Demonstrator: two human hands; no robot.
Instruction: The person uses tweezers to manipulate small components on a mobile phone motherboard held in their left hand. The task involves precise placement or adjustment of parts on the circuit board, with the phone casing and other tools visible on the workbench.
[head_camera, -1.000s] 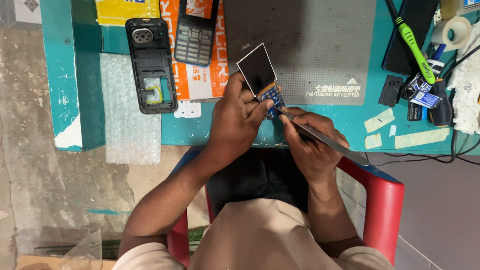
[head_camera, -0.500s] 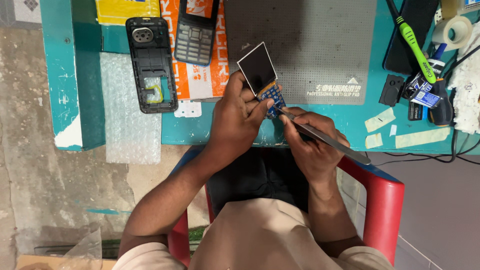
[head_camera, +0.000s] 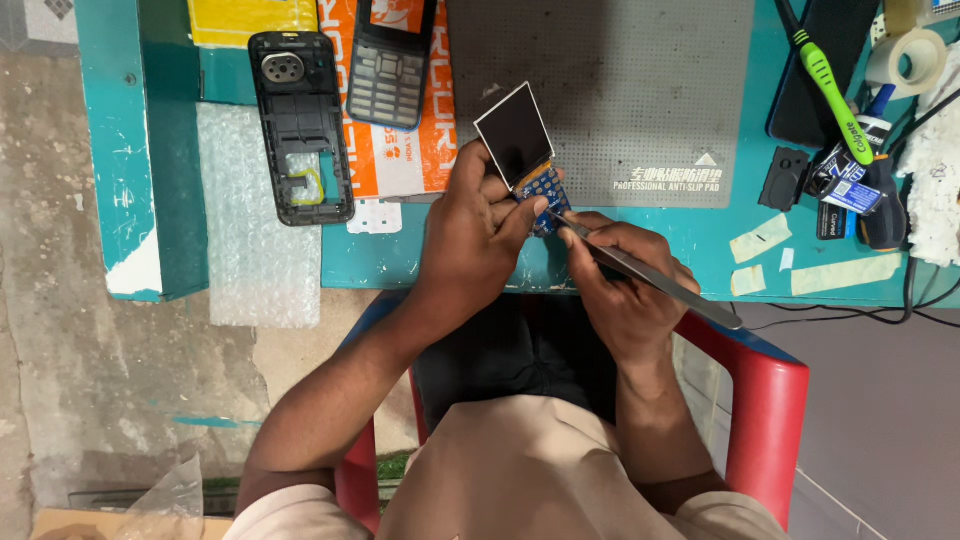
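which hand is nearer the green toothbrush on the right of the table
Right. The right hand, holding metal tweezers, sits below and left of the green toothbrush. The left hand, gripping the small circuit board with its screen, is farther left.

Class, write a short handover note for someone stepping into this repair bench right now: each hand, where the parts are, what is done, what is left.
Left hand holds the blue circuit board with its small screen attached, above the table's near edge.
Right hand holds metal tweezers, tip touching the board.
Black rear housing lies opened on the teal table, the keypad front beside it; grey anti-slip mat is behind.
Done: phone taken apart.
Left: work at the board, likely reassembly.
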